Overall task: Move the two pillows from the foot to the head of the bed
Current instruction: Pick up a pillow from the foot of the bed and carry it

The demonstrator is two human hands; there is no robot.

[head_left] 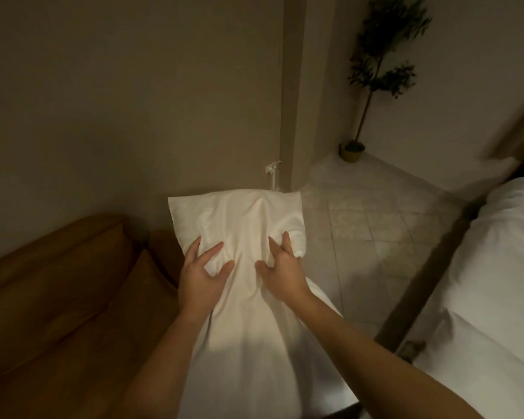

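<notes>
Both grip pillow (pixel 239 213) mid-length: left hand (pixel 201 276), right hand (pixel 280 273), fingers (pixel 286 243) curled, pinching bunched fabric.

Left of the pillow (pixel 239 225) a brown sofa (pixel 61 282) blocks the way; the wall (pixel 133 101) stands close beyond it. Right of the pillow, tiled floor (pixel 375 237) lies open up to the wooden rail (pixel 427 276) of the bed (pixel 496 282), with a potted plant (pixel 352 151) farther off.

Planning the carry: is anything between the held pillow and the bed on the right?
Nothing visible blocks it. The left hand and right hand grip the pillow; between it and the bed lie only tiled floor and the bed's wooden rail. The potted plant stands far off in the corner.
</notes>
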